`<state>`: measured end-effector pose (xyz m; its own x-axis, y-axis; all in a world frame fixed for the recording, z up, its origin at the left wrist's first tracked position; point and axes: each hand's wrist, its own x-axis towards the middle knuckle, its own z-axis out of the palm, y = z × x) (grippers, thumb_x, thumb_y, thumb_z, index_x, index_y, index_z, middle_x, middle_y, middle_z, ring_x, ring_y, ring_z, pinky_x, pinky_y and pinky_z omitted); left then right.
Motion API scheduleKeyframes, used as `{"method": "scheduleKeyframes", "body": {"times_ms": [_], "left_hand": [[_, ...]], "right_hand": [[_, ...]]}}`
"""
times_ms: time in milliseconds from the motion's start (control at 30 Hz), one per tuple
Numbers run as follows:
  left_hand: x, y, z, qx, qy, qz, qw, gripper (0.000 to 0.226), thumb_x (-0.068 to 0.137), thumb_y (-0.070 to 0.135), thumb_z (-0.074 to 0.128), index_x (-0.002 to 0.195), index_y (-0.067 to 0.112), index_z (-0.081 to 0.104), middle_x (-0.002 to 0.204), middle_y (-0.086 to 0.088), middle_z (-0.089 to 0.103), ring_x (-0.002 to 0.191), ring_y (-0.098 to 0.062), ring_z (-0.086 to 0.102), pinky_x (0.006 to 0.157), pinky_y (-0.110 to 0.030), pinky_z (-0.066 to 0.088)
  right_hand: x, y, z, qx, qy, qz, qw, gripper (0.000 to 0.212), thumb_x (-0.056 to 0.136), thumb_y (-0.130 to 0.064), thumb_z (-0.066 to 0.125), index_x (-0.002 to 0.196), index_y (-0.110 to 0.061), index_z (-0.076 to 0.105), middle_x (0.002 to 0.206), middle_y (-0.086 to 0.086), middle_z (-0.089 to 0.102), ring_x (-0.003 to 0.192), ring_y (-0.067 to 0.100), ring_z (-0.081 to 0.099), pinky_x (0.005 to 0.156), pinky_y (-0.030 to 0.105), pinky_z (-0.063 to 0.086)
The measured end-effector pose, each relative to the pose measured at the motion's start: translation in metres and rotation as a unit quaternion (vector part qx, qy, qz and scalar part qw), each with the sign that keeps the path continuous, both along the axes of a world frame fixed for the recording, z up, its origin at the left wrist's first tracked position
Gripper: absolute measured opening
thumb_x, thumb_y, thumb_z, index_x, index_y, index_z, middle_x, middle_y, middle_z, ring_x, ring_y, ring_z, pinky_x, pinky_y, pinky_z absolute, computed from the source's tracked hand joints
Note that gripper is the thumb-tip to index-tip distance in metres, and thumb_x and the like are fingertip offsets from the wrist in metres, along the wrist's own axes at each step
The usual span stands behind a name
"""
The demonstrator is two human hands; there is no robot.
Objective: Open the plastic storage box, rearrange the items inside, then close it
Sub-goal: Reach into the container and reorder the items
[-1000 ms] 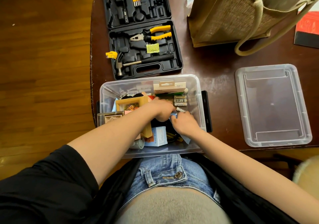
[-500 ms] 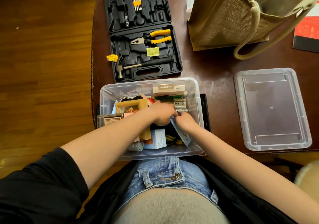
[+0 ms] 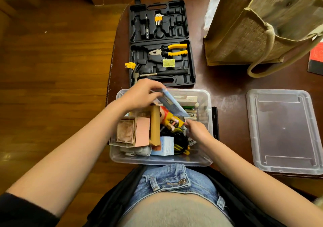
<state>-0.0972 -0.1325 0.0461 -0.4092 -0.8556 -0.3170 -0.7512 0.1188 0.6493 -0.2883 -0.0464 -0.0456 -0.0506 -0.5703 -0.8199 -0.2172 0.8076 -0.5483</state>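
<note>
Clear plastic storage box: stands open at the near edge of the dark brown wooden counter, packed with small goods.
Lid: the clear plastic lid lies flat on the counter, well apart to the right of the box.
Left hand: raised over the far left part of the box, fingers and thumb curled round the upper end of a flat pale blue packet.
Pale blue packet: tilted, its high end in the left hand, its low end slanting down to the right above the contents.
Right hand: inside the right part of the box, fingers curled; the fingertips sit just beside the packet's low corner, and whether they pinch it cannot be told.
Box contents: a pink flat box and a tan wooden frame stand on edge at the left; a light blue carton lies near the front wall; black and yellow cable sits in the middle; a white carton lies at the far wall.
Black plastic tool case: open on the counter just beyond the box, holding yellow-handled pliers, a hammer and a set of hex keys.
Jute bag: stands at the far right of the counter.
</note>
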Motion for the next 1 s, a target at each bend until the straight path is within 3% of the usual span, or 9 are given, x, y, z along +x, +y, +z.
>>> {"method": "scheduleKeyframes", "body": {"times_ms": [100,200,267,367,500,600,667,833,1000], "left_hand": [[0.027,0.004,0.001,-0.031,0.043,0.107,0.993,0.026,0.091,0.006,0.058,0.103,0.027,0.068,0.095,0.012,0.064,0.089,0.0,0.056,0.069,-0.003,0.04],[0.044,0.011,-0.009,-0.042,0.019,0.151,0.987,0.025,0.09,0.005,0.058,0.104,0.023,0.069,0.101,0.005,0.066,0.098,-0.01,0.057,0.079,-0.021,0.043],[0.049,0.018,-0.018,-0.027,-0.02,0.156,0.987,0.027,0.089,0.003,0.056,0.1,0.025,0.067,0.103,0.002,0.066,0.098,-0.016,0.059,0.079,-0.027,0.045],[0.046,0.025,-0.024,-0.029,-0.054,0.14,0.988,0.037,0.088,-0.001,0.051,0.11,0.026,0.063,0.115,0.003,0.059,0.105,-0.011,0.053,0.086,-0.025,0.041],[0.024,0.03,-0.012,-0.091,-0.025,0.116,0.989,0.037,0.087,0.0,0.048,0.114,0.02,0.063,0.117,0.001,0.058,0.105,-0.011,0.052,0.089,-0.015,0.037],[-0.003,0.034,-0.004,-0.059,0.0,0.033,0.998,0.035,0.087,0.0,0.045,0.105,0.02,0.067,0.111,0.001,0.062,0.103,-0.013,0.056,0.086,-0.02,0.04],[-0.027,0.038,-0.01,0.0,-0.051,-0.081,0.995,0.036,0.088,0.003,0.046,0.108,0.023,0.069,0.115,0.002,0.063,0.106,-0.016,0.056,0.086,-0.026,0.041],[-0.073,0.047,-0.051,0.063,-0.283,-0.3,0.909,0.038,0.089,0.01,0.05,0.124,0.019,0.062,0.134,-0.005,0.052,0.119,-0.025,0.049,0.097,-0.04,0.044],[-0.079,0.04,-0.074,0.044,-0.366,-0.353,0.86,0.043,0.09,0.016,0.05,0.133,0.02,0.05,0.14,-0.006,0.044,0.13,-0.027,0.037,0.108,-0.049,0.028]], "right_hand": [[0.001,-0.003,0.001,0.028,0.03,0.061,0.997,0.024,0.094,-0.013,0.041,0.081,-0.005,0.059,0.066,0.003,0.044,0.055,0.012,0.035,0.048,0.024,0.025],[0.002,-0.005,-0.002,0.032,0.059,0.107,0.992,0.029,0.094,-0.008,0.041,0.111,0.004,0.061,0.081,0.01,0.049,0.059,0.013,0.037,0.05,0.024,0.026],[0.002,-0.007,-0.003,0.045,0.066,0.093,0.992,0.022,0.093,-0.008,0.044,0.101,0.003,0.062,0.089,0.014,0.05,0.06,0.015,0.038,0.051,0.026,0.027],[0.001,-0.006,-0.004,0.063,0.072,0.089,0.991,0.026,0.094,-0.009,0.045,0.068,-0.013,0.048,0.075,0.004,0.049,0.058,0.011,0.039,0.052,0.022,0.033],[0.002,-0.001,-0.009,0.077,0.061,0.078,0.992,0.032,0.096,-0.012,0.043,0.065,-0.02,0.041,0.069,-0.004,0.043,0.057,0.007,0.04,0.053,0.018,0.036],[0.004,0.002,-0.014,0.078,0.069,0.095,0.99,0.033,0.097,-0.01,0.041,0.065,-0.019,0.04,0.069,-0.002,0.043,0.058,0.009,0.04,0.054,0.02,0.035],[0.005,0.002,-0.018,0.078,0.078,0.092,0.99,0.029,0.095,-0.008,0.044,0.066,-0.014,0.044,0.072,0.004,0.047,0.06,0.014,0.04,0.055,0.025,0.032],[0.013,-0.001,-0.02,0.019,0.162,0.194,0.967,0.027,0.096,-0.014,0.043,0.073,-0.006,0.053,0.086,0.013,0.054,0.073,0.025,0.051,0.064,0.029,0.035],[0.021,-0.006,-0.024,-0.01,0.274,0.237,0.932,0.018,0.091,-0.007,0.048,0.102,-0.001,0.062,0.106,0.016,0.065,0.099,0.032,0.063,0.074,0.035,0.05]]}}
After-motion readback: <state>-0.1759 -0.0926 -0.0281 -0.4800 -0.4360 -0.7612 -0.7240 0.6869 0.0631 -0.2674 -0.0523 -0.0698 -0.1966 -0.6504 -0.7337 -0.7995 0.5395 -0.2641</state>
